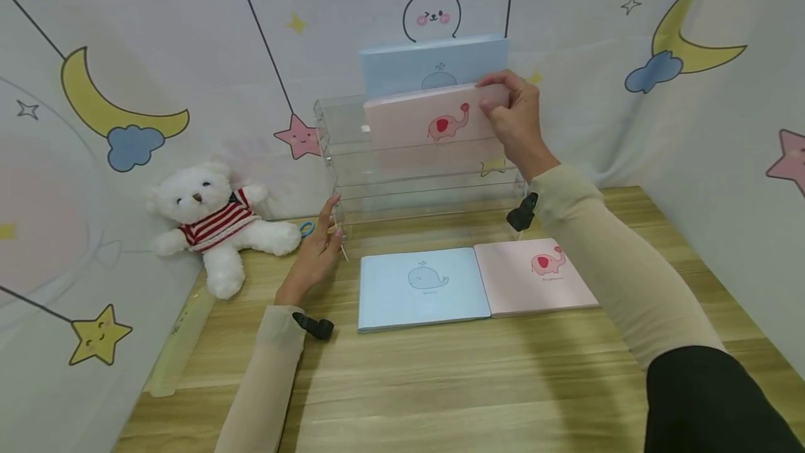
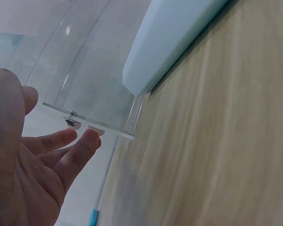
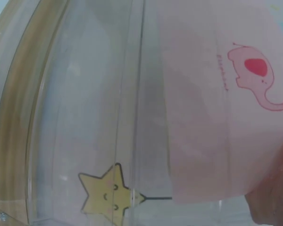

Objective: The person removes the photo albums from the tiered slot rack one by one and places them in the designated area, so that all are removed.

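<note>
At the top of a clear acrylic rack [image 1: 402, 212], my right hand [image 1: 520, 121] pinches the upper right corner of a pink elephant notebook [image 1: 399, 124] between thumb and fingers. The notebook's lower part sits behind a clear front panel; in the right wrist view its elephant drawing [image 3: 254, 70] shows beside the hand. Behind it stands a light-blue whale notebook [image 1: 396, 68], upright in the rack. My left hand [image 1: 314, 257] rests its extended fingers against the rack's left side, near the bottom, as the left wrist view also shows.
In front of the rack, another blue whale notebook [image 1: 390, 299] and pink elephant notebook [image 1: 509, 285] lie side by side on the wooden table [image 1: 440, 397]. A white teddy bear [image 1: 216, 219], blue-handled scissors [image 1: 307, 228] and a yellowish ruler [image 1: 179, 344] are at left. A printed curtain [image 1: 214, 40] hangs behind.
</note>
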### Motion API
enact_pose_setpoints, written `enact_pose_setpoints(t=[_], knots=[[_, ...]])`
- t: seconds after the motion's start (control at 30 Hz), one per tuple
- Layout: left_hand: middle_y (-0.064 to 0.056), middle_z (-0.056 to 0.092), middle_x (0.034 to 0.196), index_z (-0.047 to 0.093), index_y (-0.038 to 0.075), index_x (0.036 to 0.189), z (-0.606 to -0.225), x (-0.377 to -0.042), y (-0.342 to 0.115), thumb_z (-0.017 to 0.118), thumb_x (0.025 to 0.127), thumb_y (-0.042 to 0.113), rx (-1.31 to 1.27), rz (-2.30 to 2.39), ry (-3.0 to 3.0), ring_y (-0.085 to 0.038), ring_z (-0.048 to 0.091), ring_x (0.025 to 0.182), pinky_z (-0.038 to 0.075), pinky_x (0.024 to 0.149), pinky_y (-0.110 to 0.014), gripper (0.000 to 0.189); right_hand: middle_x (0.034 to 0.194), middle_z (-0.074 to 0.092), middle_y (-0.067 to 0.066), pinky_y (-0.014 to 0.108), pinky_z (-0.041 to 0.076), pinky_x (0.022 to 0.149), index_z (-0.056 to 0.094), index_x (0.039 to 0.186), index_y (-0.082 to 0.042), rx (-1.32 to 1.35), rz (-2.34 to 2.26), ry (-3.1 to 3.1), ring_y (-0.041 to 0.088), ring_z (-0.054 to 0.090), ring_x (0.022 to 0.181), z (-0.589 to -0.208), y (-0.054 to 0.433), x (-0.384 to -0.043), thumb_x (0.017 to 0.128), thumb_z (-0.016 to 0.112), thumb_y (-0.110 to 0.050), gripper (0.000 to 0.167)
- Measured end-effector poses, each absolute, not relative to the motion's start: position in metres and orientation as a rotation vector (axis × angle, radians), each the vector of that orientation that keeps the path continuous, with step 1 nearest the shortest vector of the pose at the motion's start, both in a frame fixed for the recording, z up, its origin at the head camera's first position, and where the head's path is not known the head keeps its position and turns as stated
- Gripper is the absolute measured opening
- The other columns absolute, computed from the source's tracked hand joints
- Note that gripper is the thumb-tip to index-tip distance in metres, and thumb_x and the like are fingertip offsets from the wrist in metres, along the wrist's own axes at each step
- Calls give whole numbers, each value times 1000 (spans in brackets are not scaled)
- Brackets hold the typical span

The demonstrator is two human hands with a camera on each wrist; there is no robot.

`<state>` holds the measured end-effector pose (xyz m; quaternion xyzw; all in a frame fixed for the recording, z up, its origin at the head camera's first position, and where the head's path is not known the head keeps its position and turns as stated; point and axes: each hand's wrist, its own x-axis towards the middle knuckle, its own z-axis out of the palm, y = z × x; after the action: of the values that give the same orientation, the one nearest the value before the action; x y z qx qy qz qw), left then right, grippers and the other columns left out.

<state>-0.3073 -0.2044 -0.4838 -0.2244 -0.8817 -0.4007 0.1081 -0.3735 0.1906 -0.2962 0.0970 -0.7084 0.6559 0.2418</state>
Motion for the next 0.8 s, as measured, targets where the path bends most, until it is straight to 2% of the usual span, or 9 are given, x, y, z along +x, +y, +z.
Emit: enact_pose_setpoints(t=[0.13,0.27,0.33,0.5,0.73,0.8], knots=[[-35,70,128,16,39,170,-492,-312,-208,45,115,31,-676,-1153,-2550,-53,59,137,49,101,-74,63,120,73,4,32,57,95,78,106,-15,268,1828,-1907,18,67,106,-290,193,-372,96,54,16,40],[-35,71,127,17,39,170,-492,-312,-208,47,114,27,-669,-1171,-2548,-53,59,138,49,102,-74,64,121,72,2,36,57,100,78,107,-15,265,1841,-1897,20,66,109,-282,195,-372,97,54,15,40],[-36,70,126,16,37,171,-484,-307,-204,46,113,16,-652,-1193,-2579,-57,57,138,46,105,-77,69,121,71,2,37,57,102,77,107,-15,269,1832,-1896,20,65,110,-278,195,-371,97,53,15,40],[-30,71,118,15,38,171,-483,-307,-204,46,115,16,-608,-1171,-2642,-50,62,133,48,107,-70,68,124,72,3,38,58,107,76,108,-16,279,1812,-1891,20,67,110,-269,194,-367,98,53,13,38],[-33,67,131,14,39,171,-482,-307,-204,46,115,16,-598,-1180,-2656,-50,58,139,46,109,-71,68,123,75,8,43,59,108,76,108,-18,235,1884,-1839,24,69,109,-256,192,-361,99,56,9,34],[-33,67,129,14,38,171,-482,-307,-204,46,115,15,-600,-1183,-2655,-50,57,140,46,109,-71,69,122,75,9,44,59,108,75,108,-18,225,1898,-1835,24,70,109,-253,191,-358,100,57,8,33]])
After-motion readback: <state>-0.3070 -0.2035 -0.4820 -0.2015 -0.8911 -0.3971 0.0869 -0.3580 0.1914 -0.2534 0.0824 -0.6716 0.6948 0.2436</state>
